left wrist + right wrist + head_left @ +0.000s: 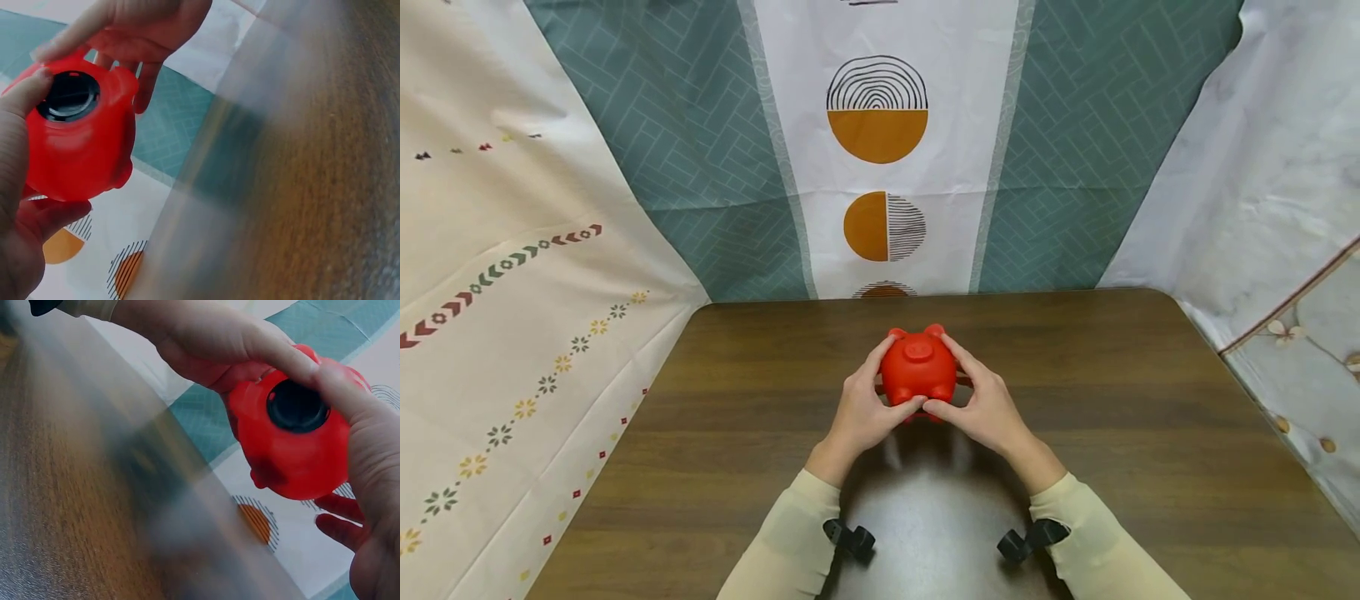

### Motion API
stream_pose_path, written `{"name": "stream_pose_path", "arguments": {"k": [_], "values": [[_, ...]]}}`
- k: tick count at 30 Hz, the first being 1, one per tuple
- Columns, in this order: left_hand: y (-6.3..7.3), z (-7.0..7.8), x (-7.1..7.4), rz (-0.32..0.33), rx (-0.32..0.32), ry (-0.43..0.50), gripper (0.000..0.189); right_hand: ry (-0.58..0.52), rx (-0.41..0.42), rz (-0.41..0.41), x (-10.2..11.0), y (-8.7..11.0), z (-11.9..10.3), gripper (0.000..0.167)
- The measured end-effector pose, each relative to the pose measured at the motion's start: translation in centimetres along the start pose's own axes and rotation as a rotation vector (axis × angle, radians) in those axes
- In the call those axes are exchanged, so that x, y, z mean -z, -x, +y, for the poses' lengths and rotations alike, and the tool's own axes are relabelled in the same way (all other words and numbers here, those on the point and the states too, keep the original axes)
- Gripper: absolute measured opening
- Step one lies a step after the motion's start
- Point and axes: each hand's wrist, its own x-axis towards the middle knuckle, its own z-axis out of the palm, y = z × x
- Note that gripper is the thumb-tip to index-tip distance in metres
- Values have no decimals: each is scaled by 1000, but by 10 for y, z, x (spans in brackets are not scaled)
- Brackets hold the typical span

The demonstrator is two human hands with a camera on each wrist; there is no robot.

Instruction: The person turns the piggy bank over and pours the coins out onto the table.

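A red piggy bank (919, 367) is held between both hands in the head view, its snout and ears facing up toward me. On the left, my left hand (867, 410) grips its side with the thumb across the underside. My right hand (988, 412) grips the opposite side in the same way, and the two thumb tips nearly meet. Both wrist views show the piggy bank from below, clear of the tabletop. A round black plug (70, 95) sits in its belly, with thumbs at its edge.
A dark brown wooden table (760, 467) lies below the hands. Behind it hangs a teal and white patterned cloth (700, 167), with pale cloths at the left and right sides. Black straps with small cameras (852, 542) are on both wrists.
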Motion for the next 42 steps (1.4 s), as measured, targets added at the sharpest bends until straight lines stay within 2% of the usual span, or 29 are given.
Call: {"name": "stream_pose_path", "arguments": {"k": [4, 7, 13, 18, 23, 30, 37, 42], "values": [[0, 1, 1, 48, 7, 21, 86, 34, 9, 18, -3, 2, 5, 88], [-1, 3, 2, 66, -5, 4, 83, 46, 14, 30, -3, 2, 5, 88], [-3, 6, 0, 49, -46, -48, 78, 63, 19, 53, -3, 3, 5, 86], [-4, 6, 0, 36, -88, -73, 77, 37, -17, 57, -3, 3, 6, 82], [-2, 5, -1, 6, -123, -157, 85, -29, -82, 78, -4, 3, 7, 73], [-1, 3, -5, -102, -121, -245, 117, -59, -127, 109, -7, 5, 9, 66], [-1, 4, -4, -40, -177, -363, 117, -77, -95, 138, -7, 4, 9, 63], [-1, 5, -2, -63, -199, -349, 114, -75, -85, 123, -7, 3, 9, 61]]}}
